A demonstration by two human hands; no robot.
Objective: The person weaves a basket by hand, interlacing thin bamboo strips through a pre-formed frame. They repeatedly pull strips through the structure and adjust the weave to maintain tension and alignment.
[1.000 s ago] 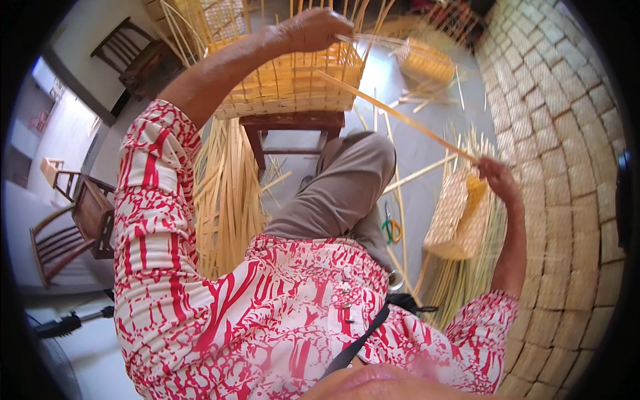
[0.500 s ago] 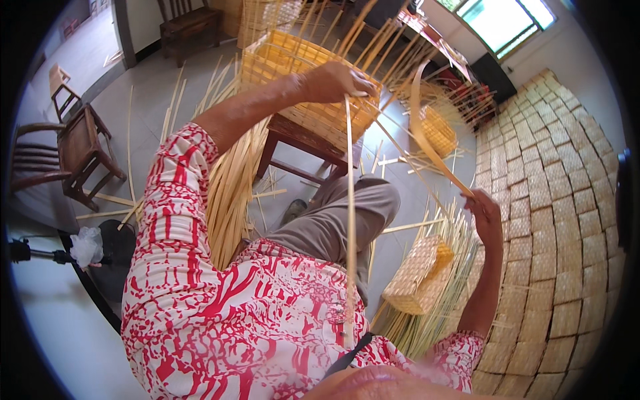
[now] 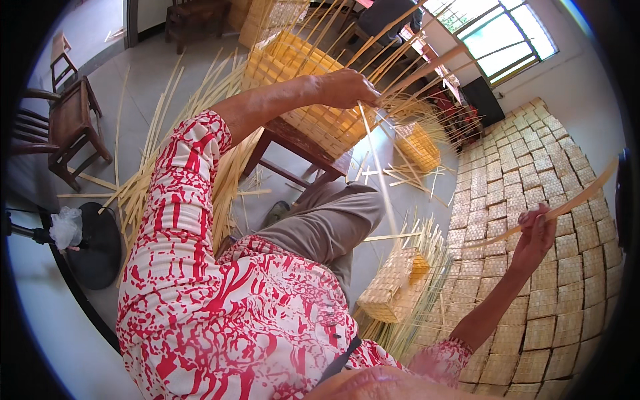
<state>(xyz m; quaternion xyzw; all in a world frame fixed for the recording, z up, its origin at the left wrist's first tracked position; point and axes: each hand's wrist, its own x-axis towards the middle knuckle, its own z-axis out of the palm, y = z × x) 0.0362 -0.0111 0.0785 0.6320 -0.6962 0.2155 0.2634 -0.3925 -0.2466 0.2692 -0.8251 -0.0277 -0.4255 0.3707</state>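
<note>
A large half-woven yellow basket (image 3: 293,57) with tall upright strips rests on a dark wooden stool (image 3: 297,141) in front of me. At the basket's near right corner, my left hand (image 3: 348,88) is closed, its fingers pinched around a pale bamboo strip (image 3: 378,157) that trails down toward my lap. Out to the right, my right hand (image 3: 535,235) is raised and closed on a flat bamboo strip (image 3: 587,195). That strip sticks out past the hand on both sides. What lies under the left fingertips is partly hidden.
Loose strips (image 3: 160,143) spread on the floor at left. Small woven baskets (image 3: 389,283) sit at lower right and farther back (image 3: 419,145). Rows of woven pieces (image 3: 520,200) fill the right side. A wooden chair (image 3: 75,123) stands left; a person (image 3: 392,20) is at the back.
My right hand has swung outward to the right with its strip. The left hand has stayed near the basket corner, and the pale strip below it now slants right. The view has shifted slightly.
</note>
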